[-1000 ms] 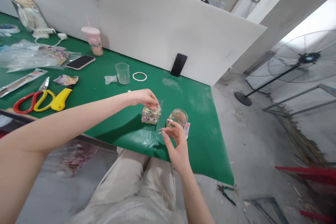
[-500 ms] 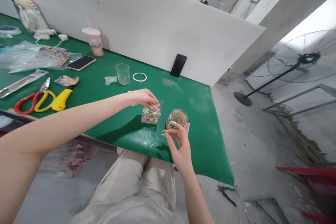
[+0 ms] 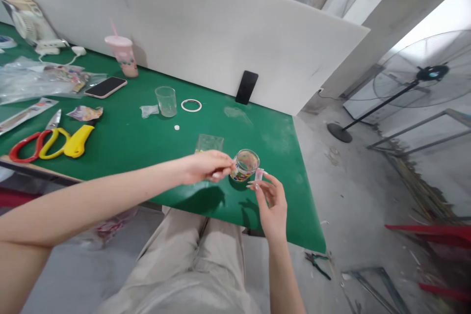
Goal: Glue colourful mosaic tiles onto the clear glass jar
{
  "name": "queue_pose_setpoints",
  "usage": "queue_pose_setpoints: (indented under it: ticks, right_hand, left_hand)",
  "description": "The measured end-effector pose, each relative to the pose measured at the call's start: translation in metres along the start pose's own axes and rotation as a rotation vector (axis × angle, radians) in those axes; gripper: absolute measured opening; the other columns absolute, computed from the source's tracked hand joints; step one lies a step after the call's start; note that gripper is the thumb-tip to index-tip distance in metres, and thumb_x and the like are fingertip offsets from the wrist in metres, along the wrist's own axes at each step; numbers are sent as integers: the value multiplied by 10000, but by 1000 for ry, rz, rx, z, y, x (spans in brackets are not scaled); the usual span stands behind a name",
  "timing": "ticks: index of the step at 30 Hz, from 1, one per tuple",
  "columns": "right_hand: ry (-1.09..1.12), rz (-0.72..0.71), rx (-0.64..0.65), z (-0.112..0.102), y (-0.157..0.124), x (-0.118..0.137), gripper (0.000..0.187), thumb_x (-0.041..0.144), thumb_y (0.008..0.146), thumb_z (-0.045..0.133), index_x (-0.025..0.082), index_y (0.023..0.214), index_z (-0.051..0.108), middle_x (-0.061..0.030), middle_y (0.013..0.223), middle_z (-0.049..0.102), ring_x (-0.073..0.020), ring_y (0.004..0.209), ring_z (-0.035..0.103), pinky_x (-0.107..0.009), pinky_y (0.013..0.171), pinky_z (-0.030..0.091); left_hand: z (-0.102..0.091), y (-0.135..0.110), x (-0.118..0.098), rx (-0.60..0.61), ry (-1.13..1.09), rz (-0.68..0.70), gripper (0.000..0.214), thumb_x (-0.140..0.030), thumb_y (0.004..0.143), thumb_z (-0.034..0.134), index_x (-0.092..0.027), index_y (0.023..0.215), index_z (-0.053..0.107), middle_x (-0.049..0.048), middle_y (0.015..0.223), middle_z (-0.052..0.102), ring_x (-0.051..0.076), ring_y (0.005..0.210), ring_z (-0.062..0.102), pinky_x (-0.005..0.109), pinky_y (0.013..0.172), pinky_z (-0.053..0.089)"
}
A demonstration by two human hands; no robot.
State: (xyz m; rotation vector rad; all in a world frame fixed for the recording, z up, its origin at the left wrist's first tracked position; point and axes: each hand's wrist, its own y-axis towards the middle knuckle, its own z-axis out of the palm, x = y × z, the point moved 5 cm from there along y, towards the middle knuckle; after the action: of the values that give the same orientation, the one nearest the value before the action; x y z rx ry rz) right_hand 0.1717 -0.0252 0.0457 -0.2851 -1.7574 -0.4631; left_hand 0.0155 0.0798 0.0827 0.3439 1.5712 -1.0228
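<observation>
A round glass (image 3: 244, 172) with multicoloured pieces on its wall stands on the green table. My left hand (image 3: 211, 164) is closed in a pinch, fingertips at the glass's left side; what they hold, if anything, is too small to make out. On the other side, my right hand (image 3: 274, 198) has thumb and index finger closed on a small clear-and-pink tube (image 3: 259, 174), close to the glass. Behind my left hand is a square clear box (image 3: 210, 141), its lower part and most of its contents hidden by the hand.
Farther back are an empty clear glass (image 3: 167, 103), a white ring (image 3: 191, 105) and a black phone (image 3: 246, 87) leaning on the white partition (image 3: 191, 34). Scissors (image 3: 40, 142), a yellow-handled tool (image 3: 79, 141) and a pink cup (image 3: 123, 56) are on the left. The table's edge (image 3: 309, 181) is to the right.
My left hand has moved out of the square box and rightward to the glass. My right hand has shifted right and taken hold of the small tube. The view has shifted slightly.
</observation>
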Motion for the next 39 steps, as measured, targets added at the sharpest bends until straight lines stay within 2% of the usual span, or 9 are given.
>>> queue_pose_setpoints:
  ticks: [1, 4, 8, 11, 19, 23, 26, 30, 39]
  right_hand:
    - [-10, 0, -4, 0, -1, -1, 349, 345, 835, 594, 213, 1146, 508, -66, 932, 673, -194, 853, 676, -400, 855, 511]
    - [-18, 9, 23, 2, -6, -4, 360, 320, 852, 573, 209, 1180, 473, -64, 926, 683, -186, 857, 679, -385, 860, 511]
    - [17, 7, 72, 5, -10, -6, 388, 294, 872, 544, 209, 1229, 419, -52, 906, 682, -177, 896, 671, -371, 868, 518]
    - [21, 13, 80, 4, -11, -7, 381, 290, 875, 540, 209, 1228, 421, -53, 918, 675, -173, 906, 664, -366, 866, 523]
    - [37, 35, 96, 3, -11, -7, 383, 292, 876, 538, 218, 1232, 421, -54, 929, 679, -174, 907, 660, -364, 846, 537]
    - [36, 57, 94, -1, -9, -11, 387, 299, 873, 543, 233, 1233, 419, -48, 939, 679, -172, 913, 660, -373, 875, 525]
    - [34, 66, 83, -3, -8, -14, 399, 306, 866, 549, 234, 1235, 415, -53, 957, 679, -173, 906, 660, -389, 893, 516]
    - [23, 70, 57, -6, -7, -18, 390, 321, 863, 550, 231, 1220, 421, -61, 961, 675, -185, 906, 664, -407, 890, 513]
    - [16, 48, 13, -17, -3, -25, 441, 338, 846, 560, 214, 1243, 413, -67, 959, 670, -181, 881, 660, -401, 875, 512]
  left_hand:
    - [8, 3, 13, -8, 141, -30, 257, -363, 845, 459, -157, 744, 577, -76, 483, 377, 59, 408, 298, 210, 431, 264]
    - [16, 18, 50, -80, 285, -65, 233, -332, 799, 492, -166, 653, 564, -58, 488, 399, 85, 423, 358, 230, 438, 294]
    - [-4, 37, 70, -223, 432, 7, 271, -291, 810, 433, -194, 573, 521, -10, 556, 516, 135, 587, 503, 246, 619, 415]
    - [-24, 42, 70, -282, 522, 53, 280, -295, 811, 425, -203, 568, 527, 13, 618, 587, 169, 712, 576, 263, 759, 433]
    - [-58, 44, 70, -405, 726, 84, 214, -241, 843, 373, -169, 842, 574, 21, 669, 608, 181, 682, 610, 303, 735, 470]
    - [-61, 40, 69, -369, 787, 92, 255, -168, 812, 406, -146, 1010, 564, 29, 725, 645, 147, 566, 609, 261, 572, 485]
    - [-62, 35, 63, -344, 829, 107, 292, -117, 812, 369, -133, 999, 593, 58, 777, 675, 127, 543, 615, 227, 506, 475]
    - [-61, 30, 53, -331, 908, 163, 278, -132, 825, 387, -132, 904, 654, 80, 814, 705, 128, 602, 630, 230, 607, 503]
    - [-60, 23, 45, -409, 977, 260, 303, -266, 861, 439, -174, 1036, 668, 88, 1012, 721, 205, 921, 657, 308, 889, 464]
